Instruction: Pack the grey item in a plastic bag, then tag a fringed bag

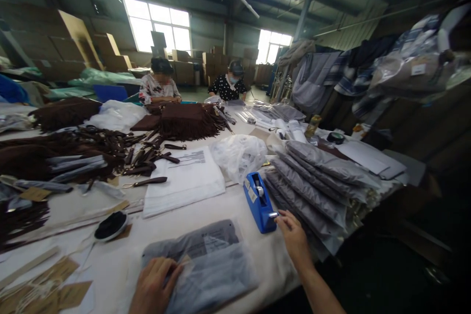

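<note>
A grey folded item in a clear plastic bag (pixel 217 267) lies at the table's near edge. My left hand (pixel 156 282) rests on its left part, thumb and fingers pressed together at the bag's flap; whatever is between them is too small to make out. Just right of the bag stands a blue tape dispenser (pixel 262 208). My right hand (pixel 292 235) is at its near end, with thumb and index finger pinched on the tape's end (pixel 273 215) by the cutter.
Stacked grey bagged items (pixel 312 181) lie on the right. Beyond the dispenser is crumpled clear plastic (pixel 239 154). White printed bags (pixel 186 181), brown straps (pixel 142 157) and fringed brown pieces (pixel 187 120) cover the middle and left. Two people sit across the table.
</note>
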The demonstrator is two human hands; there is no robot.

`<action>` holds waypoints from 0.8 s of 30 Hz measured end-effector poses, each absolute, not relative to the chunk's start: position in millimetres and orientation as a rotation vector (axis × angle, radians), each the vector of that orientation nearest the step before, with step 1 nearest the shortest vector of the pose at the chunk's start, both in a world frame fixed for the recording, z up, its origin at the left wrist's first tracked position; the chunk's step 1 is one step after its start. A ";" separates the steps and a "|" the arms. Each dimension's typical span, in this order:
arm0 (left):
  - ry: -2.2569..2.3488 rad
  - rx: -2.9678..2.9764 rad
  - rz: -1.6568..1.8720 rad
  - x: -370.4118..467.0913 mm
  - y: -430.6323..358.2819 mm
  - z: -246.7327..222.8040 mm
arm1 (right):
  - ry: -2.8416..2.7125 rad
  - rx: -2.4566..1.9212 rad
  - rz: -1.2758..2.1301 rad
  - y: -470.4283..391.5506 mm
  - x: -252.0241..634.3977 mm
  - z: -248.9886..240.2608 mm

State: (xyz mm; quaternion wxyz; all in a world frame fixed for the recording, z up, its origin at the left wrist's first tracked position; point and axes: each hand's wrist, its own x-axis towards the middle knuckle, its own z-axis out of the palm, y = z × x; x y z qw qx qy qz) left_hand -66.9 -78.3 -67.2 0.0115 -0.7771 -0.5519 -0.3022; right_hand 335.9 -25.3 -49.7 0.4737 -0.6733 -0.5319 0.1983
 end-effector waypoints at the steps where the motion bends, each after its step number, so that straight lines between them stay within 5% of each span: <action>1: -1.721 -2.423 -0.942 -67.2 -77.9 -67.3 | -1.301 -1.652 0.455 -30.5 336.8 -52.0; 12: -1.739 -2.427 -0.985 -71.9 -74.9 -74.1 | -1.375 -1.520 0.610 2.8 333.5 -29.1; 24: -1.845 -2.426 -0.942 -62.5 -82.8 -68.6 | -1.239 -1.716 0.485 -45.6 335.7 -55.7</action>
